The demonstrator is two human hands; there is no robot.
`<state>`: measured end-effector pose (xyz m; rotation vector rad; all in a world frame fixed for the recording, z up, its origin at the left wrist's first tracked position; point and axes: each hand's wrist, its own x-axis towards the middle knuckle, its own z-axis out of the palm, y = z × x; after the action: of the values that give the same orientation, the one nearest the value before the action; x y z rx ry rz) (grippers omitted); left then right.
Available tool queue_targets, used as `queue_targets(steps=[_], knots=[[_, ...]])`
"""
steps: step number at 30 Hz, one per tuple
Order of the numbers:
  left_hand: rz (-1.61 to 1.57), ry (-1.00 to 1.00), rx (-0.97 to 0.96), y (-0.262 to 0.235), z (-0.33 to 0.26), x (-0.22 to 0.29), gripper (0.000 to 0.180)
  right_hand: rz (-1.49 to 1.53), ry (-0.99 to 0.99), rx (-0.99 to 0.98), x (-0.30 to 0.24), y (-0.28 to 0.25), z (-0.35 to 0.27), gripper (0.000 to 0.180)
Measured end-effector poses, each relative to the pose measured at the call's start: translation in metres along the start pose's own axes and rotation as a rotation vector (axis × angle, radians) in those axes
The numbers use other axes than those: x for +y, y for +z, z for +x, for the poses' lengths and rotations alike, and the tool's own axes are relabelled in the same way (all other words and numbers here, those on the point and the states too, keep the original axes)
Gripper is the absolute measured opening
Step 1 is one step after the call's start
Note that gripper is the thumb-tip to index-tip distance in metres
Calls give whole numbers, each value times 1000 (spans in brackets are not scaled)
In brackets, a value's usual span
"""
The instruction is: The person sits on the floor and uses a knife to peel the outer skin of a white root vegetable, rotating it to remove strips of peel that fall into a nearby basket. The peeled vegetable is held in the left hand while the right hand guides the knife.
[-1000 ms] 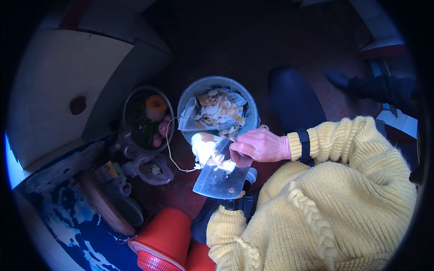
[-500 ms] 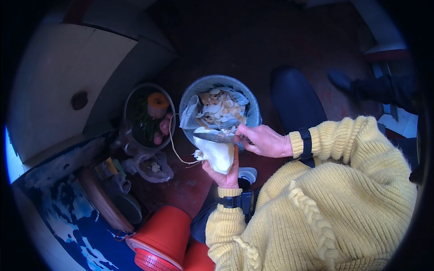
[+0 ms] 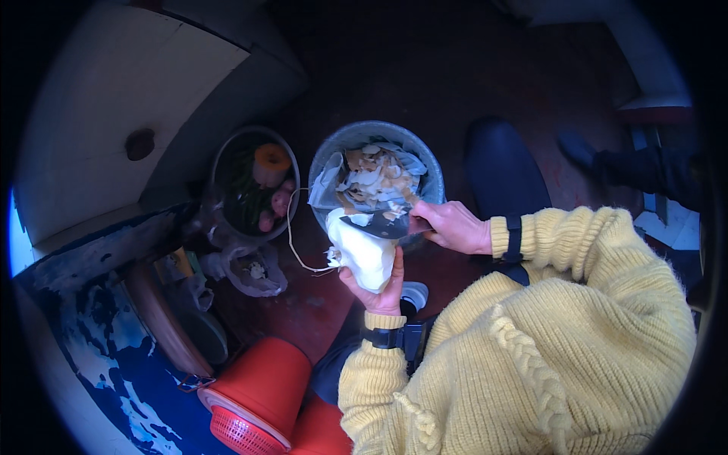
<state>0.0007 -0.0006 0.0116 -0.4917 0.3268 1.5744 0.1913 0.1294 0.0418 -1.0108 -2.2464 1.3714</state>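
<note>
My left hand [image 3: 388, 294] is closed around the underside of a large peeled white root vegetable [image 3: 360, 254], holding it over the near rim of a bucket [image 3: 434, 171]. A long thin root trails from its left end. My right hand [image 3: 457, 227] grips a broad-bladed knife [image 3: 388, 226], whose blade lies against the top of the vegetable. Brown and white peelings [image 3: 379, 178] fill the bucket, along with a pale plastic liner [image 3: 324, 183] at its left side. The knife's handle is mostly hidden in my fingers.
Left of the bucket, a round basin [image 3: 292, 152] holds green vegetables, an orange-fleshed piece and pinkish roots. Nearby lies a clear plastic bag [image 3: 265, 284]. A red bucket [image 3: 269, 387] and basket [image 3: 239, 428] stand at lower left. Another person's leg [image 3: 644, 171] shows at right.
The knife blade has turned so that more of its broad face shows, and my right hand has shifted slightly right. The whole view has moved a little.
</note>
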Motion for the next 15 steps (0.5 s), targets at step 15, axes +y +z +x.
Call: queue_targets(steps=[15], knots=[[283, -12, 114, 12, 1, -9, 76, 291, 122, 50, -7, -24, 27, 30]])
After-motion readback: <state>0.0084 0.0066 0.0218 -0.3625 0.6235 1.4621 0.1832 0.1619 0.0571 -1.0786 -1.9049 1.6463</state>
